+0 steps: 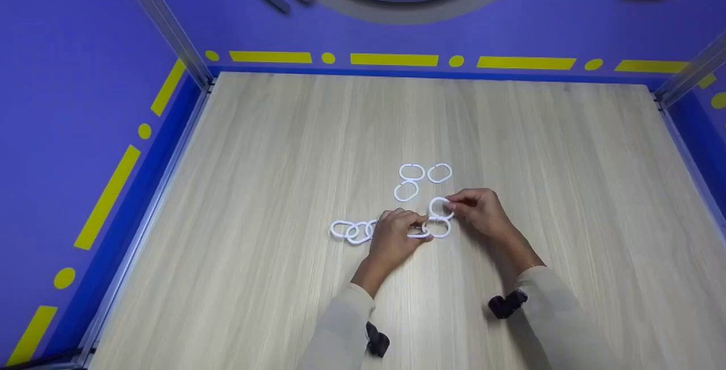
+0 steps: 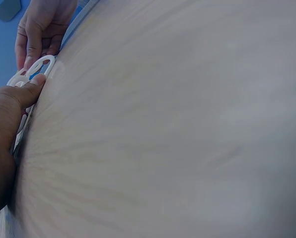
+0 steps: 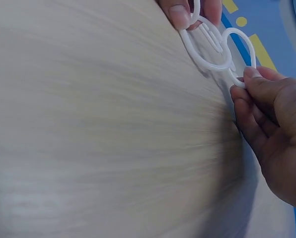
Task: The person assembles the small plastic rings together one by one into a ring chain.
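In the head view my left hand [image 1: 391,239] pinches a white plastic chain link near the right end of a short chain [image 1: 351,234]. The palm and fingers cover the chain's middle. Beyond those fingertips hangs the end link [image 1: 437,236]. My right hand [image 1: 483,211] pinches another white link [image 1: 430,207] between thumb and fingers, just above the end link. In the right wrist view this pinched link [image 3: 253,47] meets the end link [image 3: 207,65] at its edge; whether they are hooked together I cannot tell.
Beyond the hands, three loose white links lie on the wooden table [image 1: 272,148]: a left one [image 1: 412,180], a right one [image 1: 451,174] and a nearer one [image 1: 406,200]. Blue walls [image 1: 283,35] with yellow marks bound the table at the back and sides.
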### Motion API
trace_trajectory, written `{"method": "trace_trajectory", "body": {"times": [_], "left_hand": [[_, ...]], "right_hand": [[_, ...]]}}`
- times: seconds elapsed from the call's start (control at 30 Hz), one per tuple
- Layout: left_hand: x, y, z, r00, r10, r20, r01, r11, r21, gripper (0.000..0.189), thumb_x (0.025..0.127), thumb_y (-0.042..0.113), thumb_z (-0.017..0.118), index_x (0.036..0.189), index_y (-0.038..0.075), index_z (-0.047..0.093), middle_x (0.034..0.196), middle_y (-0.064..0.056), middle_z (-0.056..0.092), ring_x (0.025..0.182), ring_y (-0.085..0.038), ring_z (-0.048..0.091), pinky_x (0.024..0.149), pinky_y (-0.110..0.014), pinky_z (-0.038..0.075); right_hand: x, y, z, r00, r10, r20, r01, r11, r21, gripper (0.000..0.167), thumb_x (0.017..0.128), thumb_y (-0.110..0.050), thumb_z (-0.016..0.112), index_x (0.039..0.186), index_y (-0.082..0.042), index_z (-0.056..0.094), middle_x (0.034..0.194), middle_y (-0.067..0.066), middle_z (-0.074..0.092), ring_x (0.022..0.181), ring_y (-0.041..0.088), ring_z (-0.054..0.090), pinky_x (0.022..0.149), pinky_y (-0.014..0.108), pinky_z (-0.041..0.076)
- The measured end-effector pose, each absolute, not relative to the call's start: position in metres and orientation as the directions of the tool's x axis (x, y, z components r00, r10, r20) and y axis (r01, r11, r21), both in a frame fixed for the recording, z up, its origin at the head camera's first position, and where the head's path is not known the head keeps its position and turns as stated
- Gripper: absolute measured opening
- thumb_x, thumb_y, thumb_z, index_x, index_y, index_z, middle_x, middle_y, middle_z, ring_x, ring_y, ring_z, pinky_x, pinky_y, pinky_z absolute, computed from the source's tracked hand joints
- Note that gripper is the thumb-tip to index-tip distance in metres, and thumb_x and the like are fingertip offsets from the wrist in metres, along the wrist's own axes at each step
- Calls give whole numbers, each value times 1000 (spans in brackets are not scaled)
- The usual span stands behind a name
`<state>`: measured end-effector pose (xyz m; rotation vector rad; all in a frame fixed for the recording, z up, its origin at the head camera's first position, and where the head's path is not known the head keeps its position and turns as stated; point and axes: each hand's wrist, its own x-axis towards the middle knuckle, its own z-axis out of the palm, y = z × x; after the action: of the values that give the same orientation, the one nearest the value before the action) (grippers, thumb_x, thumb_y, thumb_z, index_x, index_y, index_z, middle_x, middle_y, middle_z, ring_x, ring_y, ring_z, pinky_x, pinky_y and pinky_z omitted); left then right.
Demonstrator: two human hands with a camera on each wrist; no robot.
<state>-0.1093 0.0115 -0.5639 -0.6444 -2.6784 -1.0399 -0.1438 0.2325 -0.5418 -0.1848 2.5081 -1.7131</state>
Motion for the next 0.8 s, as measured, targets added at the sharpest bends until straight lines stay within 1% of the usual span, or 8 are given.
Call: {"method": "trace_trajectory", "body": {"times": [0.07, 0.23, 0.5, 0.57, 0.7, 0.8], "left_hand": [[-109, 11, -564, -885, 327, 331, 464, 658, 593, 32, 74, 31, 88, 103, 20, 79, 98, 8, 80, 93, -11, 72, 84, -30, 49], [-109, 11, -564, -886, 331, 325, 464, 659, 592, 32, 74, 31, 88, 103, 19, 79, 97, 8, 80, 92, -11, 72, 84, -29, 49], [-109, 11, -563, -884, 333, 329, 467, 660, 588, 33, 74, 33, 87, 104, 21, 79, 97, 9, 80, 91, -10, 72, 82, -29, 48], [-109, 11, -563, -882, 333, 334, 471, 659, 587, 33, 74, 32, 88, 104, 20, 80, 97, 9, 80, 91, -10, 72, 82, -28, 48], [-109, 11, -564, -880, 333, 339, 475, 655, 588, 33, 74, 31, 88, 104, 20, 80, 97, 9, 80, 92, -10, 72, 82, -29, 48], [-109, 11, -565, -877, 332, 346, 479, 653, 587, 33, 73, 30, 89, 104, 20, 80, 97, 9, 80, 92, -9, 72, 81, -29, 48]], "right_hand": [[-144, 232, -542, -987, -161, -11, -45, 340, -939, 15, 86, 6, 73, 101, 9, 75, 100, 31, 73, 74, 0, 62, 65, 14, 51], [-143, 229, -541, -986, -168, 10, -65, 323, -944, 13, 86, 7, 72, 99, 10, 74, 99, 32, 72, 75, 0, 63, 67, 13, 52], [-143, 225, -540, -990, -142, 23, -75, 371, -926, 12, 85, 9, 73, 97, 9, 75, 99, 30, 74, 75, -1, 61, 68, 11, 49], [-141, 223, -537, -991, -134, 28, -78, 384, -920, 12, 85, 11, 72, 96, 11, 74, 98, 31, 74, 76, 0, 62, 68, 10, 49], [-133, 217, -517, -988, -148, 48, -104, 401, -910, 11, 84, 14, 71, 95, 15, 72, 96, 33, 73, 77, 2, 65, 68, 11, 50], [-135, 220, -522, -986, -158, 48, -106, 389, -915, 11, 84, 11, 72, 95, 13, 73, 96, 32, 74, 76, 0, 64, 67, 11, 50]]}}
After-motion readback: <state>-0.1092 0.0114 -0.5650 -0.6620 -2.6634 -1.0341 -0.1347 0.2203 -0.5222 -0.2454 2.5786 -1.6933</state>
